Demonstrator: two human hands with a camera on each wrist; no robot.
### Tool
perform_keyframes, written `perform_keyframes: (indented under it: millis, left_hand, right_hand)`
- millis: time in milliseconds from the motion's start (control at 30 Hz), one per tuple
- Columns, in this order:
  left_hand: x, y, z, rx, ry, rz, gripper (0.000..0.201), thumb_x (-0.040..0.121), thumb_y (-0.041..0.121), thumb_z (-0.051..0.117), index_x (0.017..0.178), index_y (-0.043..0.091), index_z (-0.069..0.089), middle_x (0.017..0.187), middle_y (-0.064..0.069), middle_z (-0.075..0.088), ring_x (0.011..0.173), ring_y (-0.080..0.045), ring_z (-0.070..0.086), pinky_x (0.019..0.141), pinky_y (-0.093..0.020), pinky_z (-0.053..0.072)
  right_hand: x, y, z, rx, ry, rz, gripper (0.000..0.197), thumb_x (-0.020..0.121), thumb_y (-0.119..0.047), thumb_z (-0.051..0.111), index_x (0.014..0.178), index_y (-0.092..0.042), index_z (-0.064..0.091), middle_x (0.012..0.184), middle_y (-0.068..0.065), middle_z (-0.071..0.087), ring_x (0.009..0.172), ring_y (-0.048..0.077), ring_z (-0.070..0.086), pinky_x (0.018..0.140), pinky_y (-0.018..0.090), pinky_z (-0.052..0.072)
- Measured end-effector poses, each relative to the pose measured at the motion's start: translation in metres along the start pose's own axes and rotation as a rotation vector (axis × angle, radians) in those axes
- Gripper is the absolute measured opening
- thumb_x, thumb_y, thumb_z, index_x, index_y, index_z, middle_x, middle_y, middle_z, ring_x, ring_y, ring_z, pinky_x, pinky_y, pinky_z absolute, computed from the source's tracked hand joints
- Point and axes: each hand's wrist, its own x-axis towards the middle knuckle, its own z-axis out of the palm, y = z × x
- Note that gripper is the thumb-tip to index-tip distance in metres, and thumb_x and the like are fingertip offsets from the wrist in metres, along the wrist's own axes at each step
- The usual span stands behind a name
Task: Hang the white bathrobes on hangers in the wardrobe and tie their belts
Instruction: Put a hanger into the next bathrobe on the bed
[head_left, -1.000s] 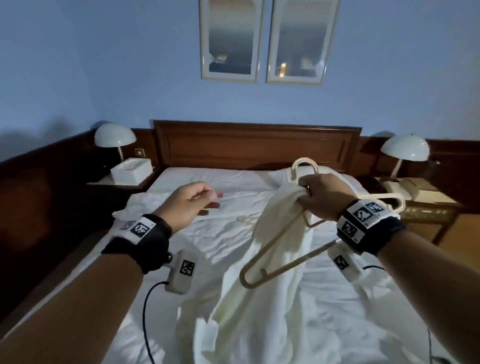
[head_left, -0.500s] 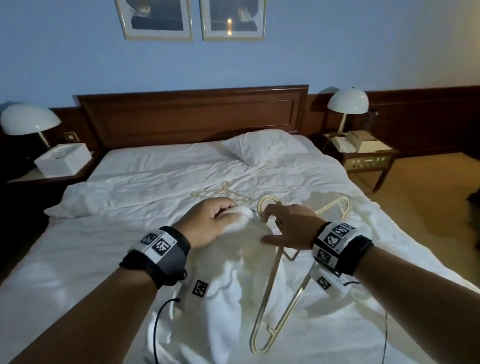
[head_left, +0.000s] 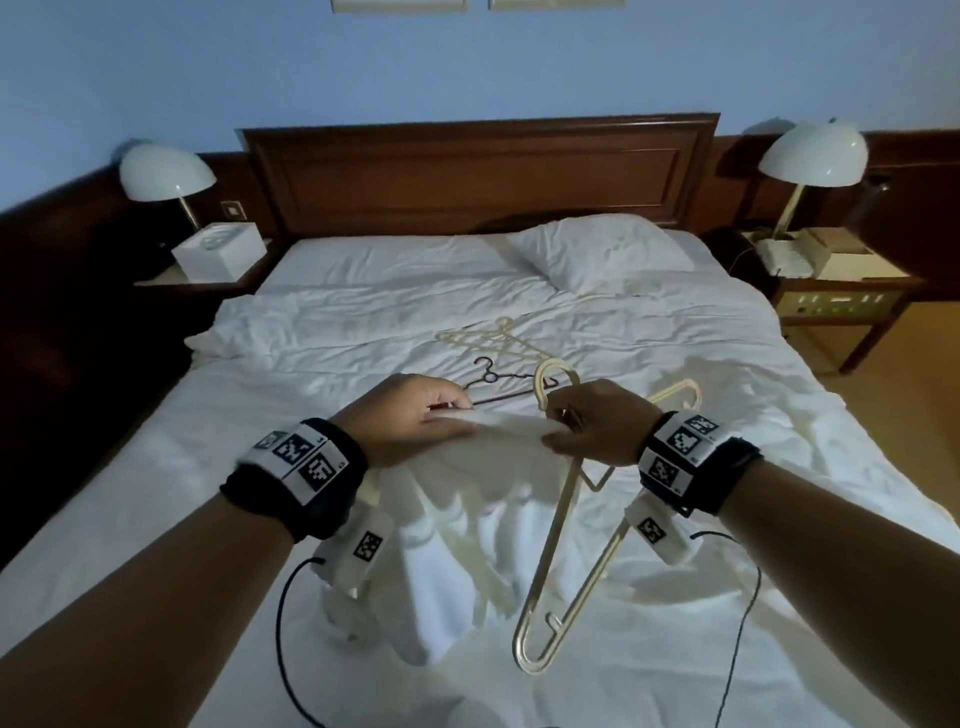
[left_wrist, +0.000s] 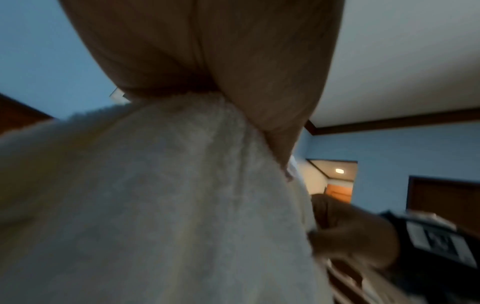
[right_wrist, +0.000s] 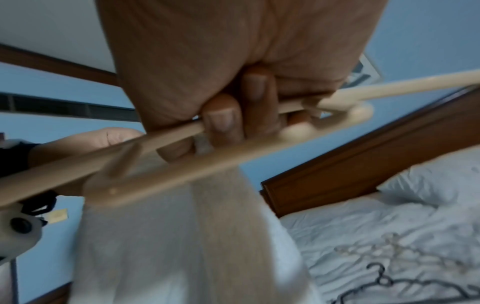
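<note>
Robe (head_left: 483, 467) hangs between my hands above the bed (head_left: 260, 364). My left hand (head_left: 410, 415), palm down, pinches its top edge. My right hand (head_left: 597, 426) curls round the hanger (head_left: 558, 525) neck and clamps the fabric with it.
</note>
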Motion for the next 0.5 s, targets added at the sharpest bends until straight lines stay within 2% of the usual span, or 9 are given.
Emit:
perform_keyframes:
  millis: [33,100,167,267,400,500]
  left_hand:
    - [-0.004,-0.003,0.002,0.019,0.002,-0.014,0.018,0.086,0.042,0.070,0.091,0.024,0.068,0.087,0.010,0.068,0.085,-0.004,0.062,0.079,-0.023,0.047]
    - [-0.009,-0.008,0.003,0.022,0.017,-0.052,0.017,0.086,0.041,0.069,0.087,0.025,0.066,0.082,0.006,0.066,0.080,-0.010,0.061,0.075,-0.027,0.047]
    - [-0.012,-0.012,0.002,0.011,0.044,-0.081,0.013,0.087,0.037,0.068,0.085,0.024,0.066,0.079,0.003,0.065,0.077,-0.015,0.060,0.071,-0.031,0.048]
    - [-0.013,-0.021,0.003,0.030,0.092,-0.107,0.007,0.088,0.031,0.067,0.083,0.026,0.068,0.079,0.006,0.067,0.075,-0.010,0.060,0.068,-0.027,0.047]
    - [-0.020,-0.034,0.011,0.062,0.133,-0.100,0.007,0.090,0.025,0.067,0.084,0.022,0.068,0.077,0.008,0.064,0.075,-0.009,0.058,0.067,-0.021,0.043]
    - [-0.027,-0.043,0.016,0.064,0.163,-0.121,0.015,0.086,0.032,0.071,0.078,0.020,0.066,0.073,0.003,0.064,0.072,-0.011,0.059,0.066,-0.021,0.043]
  right_hand:
    - [0.001,0.001,-0.001,-0.060,0.025,0.012,0.019,0.077,-0.035,0.069,0.080,-0.020,0.057,0.069,-0.004,0.054,0.066,0.019,0.051,0.060,0.026,0.038]
    - [0.004,0.004,-0.001,-0.215,0.048,0.057,0.021,0.073,-0.039,0.064,0.082,-0.025,0.050,0.072,-0.005,0.053,0.069,0.023,0.051,0.061,0.027,0.038]
    - [0.006,0.011,0.001,-0.296,0.025,0.096,0.020,0.074,-0.040,0.059,0.085,-0.030,0.046,0.074,-0.004,0.054,0.073,0.025,0.051,0.063,0.028,0.038]
    - [0.004,0.027,0.004,-0.278,-0.029,0.144,0.017,0.076,-0.039,0.055,0.085,-0.035,0.041,0.078,-0.004,0.058,0.075,0.025,0.054,0.066,0.030,0.044]
    - [-0.002,0.037,0.004,-0.209,-0.009,0.167,0.011,0.078,-0.035,0.055,0.084,-0.036,0.046,0.074,-0.004,0.058,0.073,0.023,0.056,0.065,0.031,0.046]
    - [-0.006,0.042,0.002,-0.211,0.038,0.160,0.009,0.080,-0.034,0.053,0.085,-0.038,0.047,0.074,-0.004,0.058,0.072,0.024,0.056,0.060,0.029,0.041]
